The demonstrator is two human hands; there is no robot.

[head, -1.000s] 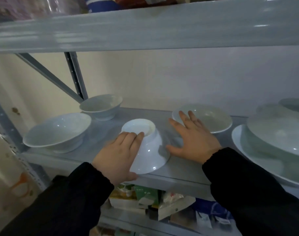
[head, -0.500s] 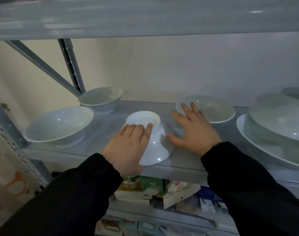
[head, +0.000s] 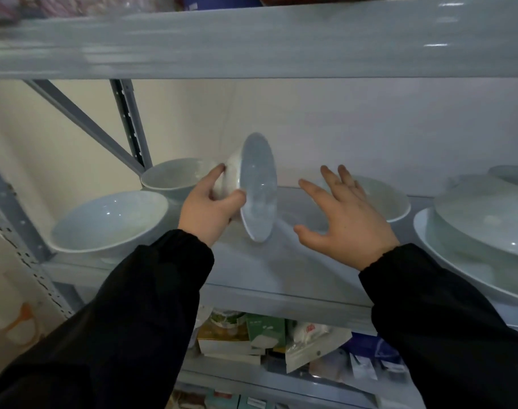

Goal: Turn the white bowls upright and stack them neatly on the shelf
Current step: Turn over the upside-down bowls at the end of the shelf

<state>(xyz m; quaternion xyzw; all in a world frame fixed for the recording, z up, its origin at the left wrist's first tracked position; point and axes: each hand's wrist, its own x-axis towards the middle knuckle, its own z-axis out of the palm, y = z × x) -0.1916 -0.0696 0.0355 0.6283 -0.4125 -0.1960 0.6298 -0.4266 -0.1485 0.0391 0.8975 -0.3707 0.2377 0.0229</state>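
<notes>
bowl point(head: 257, 187) was mid-frame, tipped on edge, my left hand point(head: 206, 214) gripping its base. my right hand point(head: 346, 219) hung spread and empty just right of it. i judged it best to steady the rim there and finish the turn slowly above the shelf point(head: 281, 276).

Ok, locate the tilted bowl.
Head view, centre-left: the tilted bowl is held on edge by the left hand, between the small upright bowl and the right hand.
</notes>
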